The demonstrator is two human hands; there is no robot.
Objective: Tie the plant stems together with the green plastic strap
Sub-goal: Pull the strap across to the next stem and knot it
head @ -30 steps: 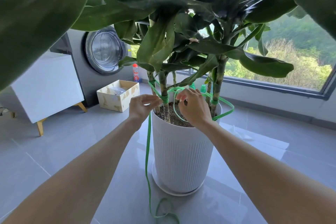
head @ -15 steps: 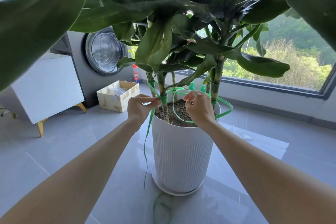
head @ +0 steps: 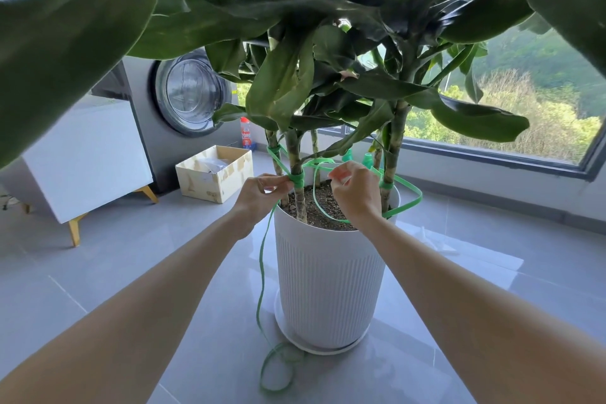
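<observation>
A tall leafy plant with several stems (head: pixel 296 154) grows in a ribbed white pot (head: pixel 328 279). A green plastic strap (head: pixel 406 203) is wound round the stems and loops out over the pot's right rim. My left hand (head: pixel 259 195) pinches the strap beside the wrap on the front stem, and the strap's loose tail hangs from it down to a coil on the floor. My right hand (head: pixel 355 193) pinches another stretch of strap over the soil.
A cardboard box (head: pixel 214 177) sits on the grey tiled floor to the left of the pot. Behind it stand a washing machine (head: pixel 183 95) and a white cabinet (head: pixel 82 157) on wooden legs. A low window sill (head: pixel 492 157) runs behind the plant.
My right hand has lifted a little with the strap. The hanging tail has swung and its coil has shifted on the floor. My left hand has stayed by the front stem.
</observation>
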